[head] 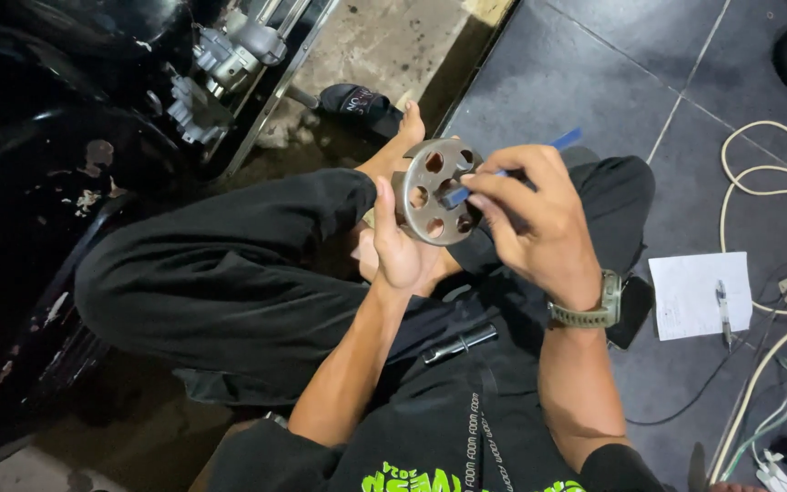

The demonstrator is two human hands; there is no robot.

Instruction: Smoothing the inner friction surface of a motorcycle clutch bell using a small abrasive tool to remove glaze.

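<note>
Seated on floor. Left hand (pixel 400 248) clamps round perforated metal disc (pixel 437 191) above lap; right hand (pixel 530 214) pinches blue tool (pixel 512 167) into its centre. Likely cleaning or scraping; next needs steady pressure.

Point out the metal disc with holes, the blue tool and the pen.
metal disc (pixel 430 196): head view, on its flat face between the holes.
blue tool (pixel 565 139): head view, on the free end of its handle.
pen (pixel 722 310): head view, mid-barrel, on the paper.
</note>
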